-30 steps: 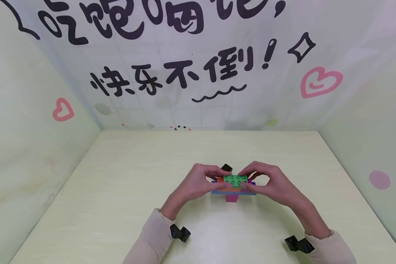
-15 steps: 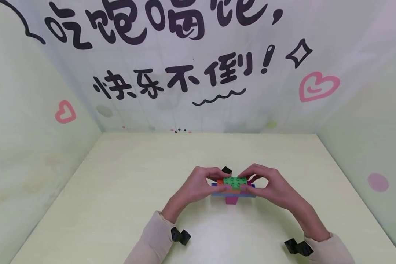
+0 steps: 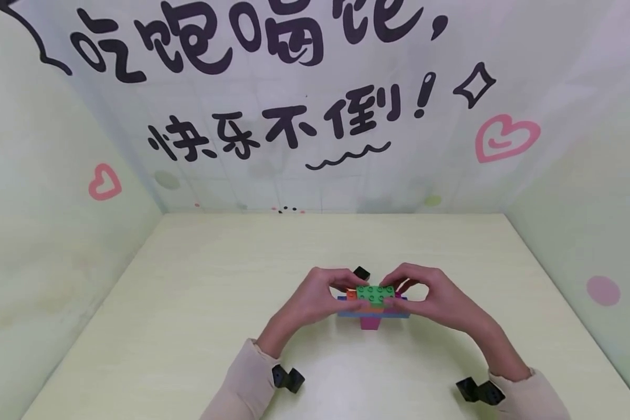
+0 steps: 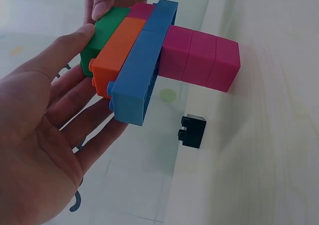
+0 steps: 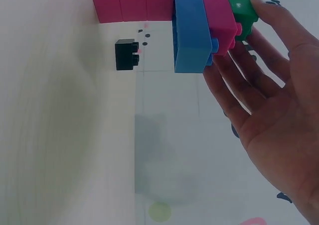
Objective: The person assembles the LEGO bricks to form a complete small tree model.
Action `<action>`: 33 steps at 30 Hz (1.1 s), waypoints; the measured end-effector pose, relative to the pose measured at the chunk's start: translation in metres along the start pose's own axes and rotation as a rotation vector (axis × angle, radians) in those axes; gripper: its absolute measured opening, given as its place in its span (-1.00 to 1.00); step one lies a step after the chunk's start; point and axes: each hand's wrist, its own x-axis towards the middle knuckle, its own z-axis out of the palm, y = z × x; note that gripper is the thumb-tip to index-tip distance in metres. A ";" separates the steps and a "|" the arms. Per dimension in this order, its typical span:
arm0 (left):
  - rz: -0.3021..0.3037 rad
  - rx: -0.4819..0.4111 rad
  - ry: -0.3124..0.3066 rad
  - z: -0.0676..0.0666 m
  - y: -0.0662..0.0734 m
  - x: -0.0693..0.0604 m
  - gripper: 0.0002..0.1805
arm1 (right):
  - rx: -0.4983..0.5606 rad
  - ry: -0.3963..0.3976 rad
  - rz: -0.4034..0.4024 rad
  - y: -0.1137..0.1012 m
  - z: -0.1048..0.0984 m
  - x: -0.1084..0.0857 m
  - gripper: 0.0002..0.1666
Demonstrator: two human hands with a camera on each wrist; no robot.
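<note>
A green toy building brick [image 3: 375, 294] with studs on its upper face tops a stacked structure. Under it lie an orange brick [image 4: 119, 51] and a magenta brick [image 5: 220, 18], side by side. Below that comes a row of blue bricks [image 4: 137, 75], borne by a narrow column of magenta bricks [image 4: 199, 58] standing on the table. My left hand [image 3: 315, 297] pinches the green brick's left end between thumb and fingers. At its right end, my right hand [image 3: 438, 294] pinches the same brick. In both wrist views the other fingers stretch out behind the structure.
Just behind the structure a small black studded brick [image 3: 361, 273] lies on the pale table [image 3: 231, 256]. Printed walls [image 3: 262, 181] border the table at the back and both sides. Black devices [image 3: 288, 378] sit at both wrists.
The head view has tilted slightly, so the whole scene appears a little lower. Both hands keep their pinch on the green brick, and the stack shows no clear change.
</note>
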 end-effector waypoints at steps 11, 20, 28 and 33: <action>-0.039 0.079 0.010 0.007 -0.004 -0.011 -0.56 | -0.056 -0.043 -0.004 0.012 -0.010 0.032 -0.72; -0.034 0.190 -0.011 0.012 0.002 -0.006 -0.55 | -0.100 -0.357 0.133 0.069 -0.009 0.066 -0.50; 0.006 0.244 -0.017 0.011 0.004 0.000 -0.57 | -0.232 -0.424 0.118 0.083 0.003 0.074 -0.57; -0.003 0.270 -0.024 0.004 0.004 0.001 -0.58 | -0.254 -0.308 0.110 0.081 0.003 0.074 -0.62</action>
